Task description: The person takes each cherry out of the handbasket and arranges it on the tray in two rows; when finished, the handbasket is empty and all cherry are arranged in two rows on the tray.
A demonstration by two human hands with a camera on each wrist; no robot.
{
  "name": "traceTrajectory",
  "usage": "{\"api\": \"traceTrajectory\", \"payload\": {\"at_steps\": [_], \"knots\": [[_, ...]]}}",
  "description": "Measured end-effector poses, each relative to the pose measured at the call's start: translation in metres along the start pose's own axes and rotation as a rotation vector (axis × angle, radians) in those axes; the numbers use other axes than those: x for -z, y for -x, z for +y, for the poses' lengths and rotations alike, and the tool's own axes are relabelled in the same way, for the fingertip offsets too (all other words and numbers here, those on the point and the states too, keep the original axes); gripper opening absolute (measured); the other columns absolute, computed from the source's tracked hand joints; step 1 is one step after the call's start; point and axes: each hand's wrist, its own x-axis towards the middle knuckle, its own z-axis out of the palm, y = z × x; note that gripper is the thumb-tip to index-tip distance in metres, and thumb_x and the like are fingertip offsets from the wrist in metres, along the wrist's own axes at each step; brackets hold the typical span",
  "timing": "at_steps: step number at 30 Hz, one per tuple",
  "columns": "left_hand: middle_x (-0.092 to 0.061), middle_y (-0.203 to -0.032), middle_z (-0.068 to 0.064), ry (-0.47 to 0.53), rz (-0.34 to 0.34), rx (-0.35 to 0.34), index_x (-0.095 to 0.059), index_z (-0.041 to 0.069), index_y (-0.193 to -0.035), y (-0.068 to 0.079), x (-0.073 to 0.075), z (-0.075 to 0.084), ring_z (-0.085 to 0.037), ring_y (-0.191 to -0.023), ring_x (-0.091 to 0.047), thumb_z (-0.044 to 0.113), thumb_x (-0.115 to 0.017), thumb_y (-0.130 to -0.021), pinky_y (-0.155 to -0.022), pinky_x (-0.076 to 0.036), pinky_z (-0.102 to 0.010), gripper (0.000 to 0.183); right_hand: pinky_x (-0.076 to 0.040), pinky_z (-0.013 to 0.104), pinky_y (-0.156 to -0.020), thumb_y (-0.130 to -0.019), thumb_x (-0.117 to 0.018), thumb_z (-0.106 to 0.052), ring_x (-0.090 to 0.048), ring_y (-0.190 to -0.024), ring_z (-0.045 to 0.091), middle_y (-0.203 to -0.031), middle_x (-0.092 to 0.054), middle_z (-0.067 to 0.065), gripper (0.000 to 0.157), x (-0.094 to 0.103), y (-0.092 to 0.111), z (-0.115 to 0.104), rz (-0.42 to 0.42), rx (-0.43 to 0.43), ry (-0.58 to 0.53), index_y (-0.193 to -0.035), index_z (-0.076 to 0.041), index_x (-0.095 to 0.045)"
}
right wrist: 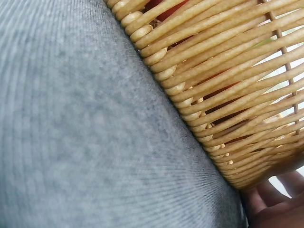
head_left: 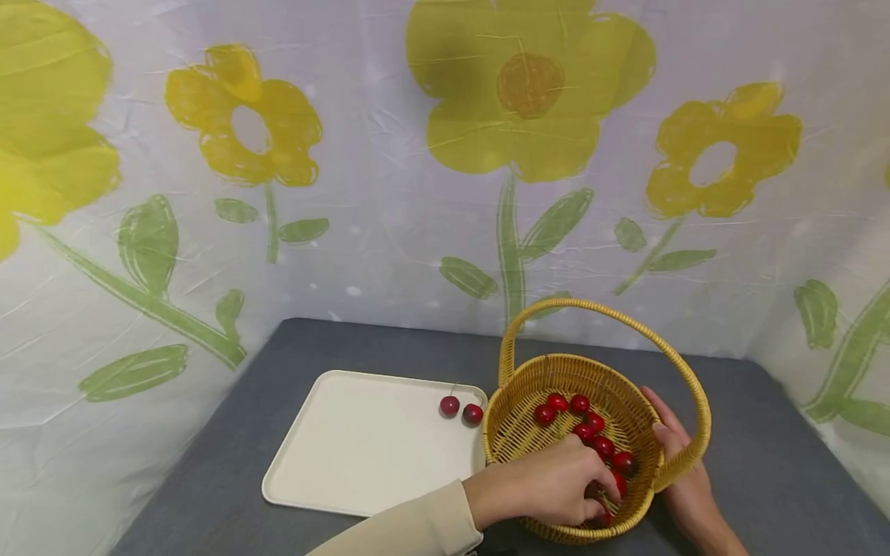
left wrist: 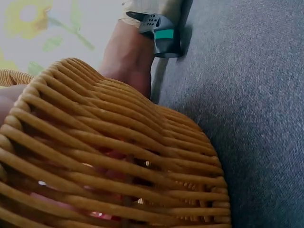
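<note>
A yellow woven basket (head_left: 507, 432) with a tall arched handle stands on the dark table, several red cherries (head_left: 545, 415) lying in its bottom. From the left, my left hand (head_left: 556, 479) reaches over the near rim into it, thumb and fingers curled low around a dark cherry (head_left: 592, 490), mostly hidden by the fingers. On the basket's right side my right hand (head_left: 684, 471) grips the rim beside the handle's foot. Some of its fingers (right wrist: 275, 202) show against the weave in the right wrist view. The basket wall (left wrist: 118, 142) fills much of the left wrist view.
A cream tray (head_left: 361, 448) lies to the left of the basket, its right edge close to the basket's side. Two dark cherries (head_left: 450, 405) with stems sit in its upper right corner. Behind the table (head_left: 389, 344) hangs a flower-printed cloth (head_left: 375, 255).
</note>
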Motion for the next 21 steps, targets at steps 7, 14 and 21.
{"api": "traceTrajectory", "payload": {"at_steps": [7, 14, 21], "knots": [[-0.079, -0.089, 0.021, 0.029, 0.010, 0.065, -0.089, 0.026, -0.102, -0.0005, -0.0022, -0.0011, 0.012, -0.071, -0.055, 0.015, -0.087, -0.092, -0.066, -0.043, -0.003, 0.015, -0.053, 0.011, -0.098, -0.122, -0.025, -0.038, -0.050, -0.134, -0.016, -0.175, -0.029, 0.022, 0.056, -0.0010, -0.0011, -0.0025, -0.009, -0.009, -0.001, -0.176, -0.025, -0.023], [-0.079, -0.089, 0.023, -0.026, -0.006, 0.077, -0.089, 0.029, -0.100, -0.0030, -0.0033, 0.0021, 0.011, -0.069, -0.056, 0.017, -0.089, -0.090, -0.064, -0.043, -0.003, 0.016, -0.053, 0.010, -0.098, -0.122, -0.024, -0.038, -0.049, -0.134, -0.017, -0.176, -0.028, 0.022, 0.056, 0.0002, -0.0009, -0.0025, -0.012, -0.008, 0.003, -0.176, -0.026, -0.022], [-0.078, -0.088, 0.022, -0.022, -0.036, 0.075, -0.088, 0.030, -0.103, -0.0075, -0.0045, 0.0022, 0.010, -0.071, -0.057, 0.019, -0.090, -0.091, -0.067, -0.045, -0.003, 0.017, -0.051, 0.009, -0.100, -0.122, -0.025, -0.038, -0.048, -0.136, -0.017, -0.177, -0.029, 0.021, 0.055, 0.0018, -0.0002, -0.0009, -0.012, 0.004, 0.012, -0.176, -0.025, -0.024]]}}
